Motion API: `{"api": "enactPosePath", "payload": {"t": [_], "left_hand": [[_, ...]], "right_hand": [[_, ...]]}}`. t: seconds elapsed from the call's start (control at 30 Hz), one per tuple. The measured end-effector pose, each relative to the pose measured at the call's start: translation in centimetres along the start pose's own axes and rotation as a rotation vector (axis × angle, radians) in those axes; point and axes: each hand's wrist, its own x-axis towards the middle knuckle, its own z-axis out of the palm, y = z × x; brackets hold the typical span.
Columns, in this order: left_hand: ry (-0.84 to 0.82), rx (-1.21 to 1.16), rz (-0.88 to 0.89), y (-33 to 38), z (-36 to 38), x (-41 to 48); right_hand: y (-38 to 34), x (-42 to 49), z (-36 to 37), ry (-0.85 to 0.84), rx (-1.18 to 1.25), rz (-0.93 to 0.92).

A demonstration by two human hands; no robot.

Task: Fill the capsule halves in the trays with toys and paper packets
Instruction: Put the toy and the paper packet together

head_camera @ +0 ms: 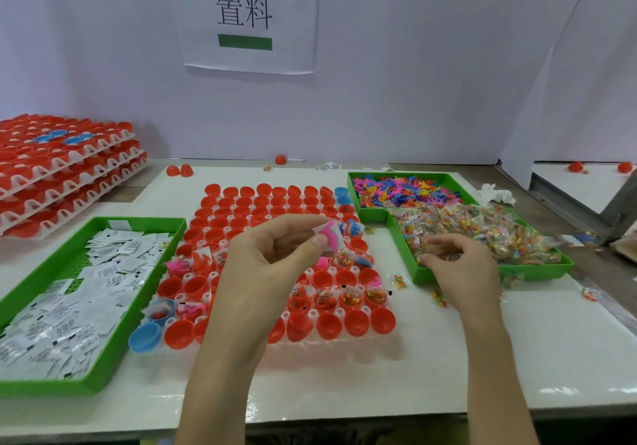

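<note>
Nearest the lens, two bare forearms rise from the bottom edge. At far left a green tray [51,387] holds loose paper packets [69,313], flat, very light and probably slippery against each other, so best pinched singly by an edge. Beside it sits the capsule tray [339,341], its red capsule halves [262,210] standing mouth-up. A few near and middle cups already hold toys, packets and bead bags, while most are bare.

Above its middle the left hand [275,255] has its fingers curled, thumb and forefinger pinching a small pink toy [329,236] with what looks like a white packet against it. The toy seems light, fairly stiff plastic with thin limbs, and a fingertip pinch on its body should suit it.

Further right, the right hand [458,265] curls its fingertips into a heap of clear bead bags [499,231] in a second green tray [534,270]. Whether it has hold of one I cannot tell. Those bags look crinkly and slick. Behind them lies a tray of loose coloured toys [406,191].
</note>
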Motion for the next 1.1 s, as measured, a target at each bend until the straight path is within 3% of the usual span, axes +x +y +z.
{"api": "enactPosePath", "payload": {"t": [0.23, 0.37, 0.5, 0.7, 1.1], "left_hand": [[-0.018, 0.011, 0.000, 0.1, -0.1, 0.1], [-0.013, -0.011, 0.001, 0.1, -0.1, 0.0], [-0.018, -0.048, 0.014, 0.0, 0.3, 0.0], [-0.030, -0.076, 0.049, 0.3, 0.7, -0.3], [0.091, -0.016, 0.071, -0.1, 0.3, -0.2]], "right_hand": [[0.3, 0.0, 0.2, 0.206, 0.054, -0.058], [-0.4, 0.2, -0.6, 0.323, 0.276, -0.193], [-3.6, -1.4, -1.3, 0.110, 0.566, -0.296], [-7.8, -4.9, -0.5, -0.268, 0.665, -0.428], [-9.3, -6.4, 0.0, -0.449, 0.690, -0.442]]}}
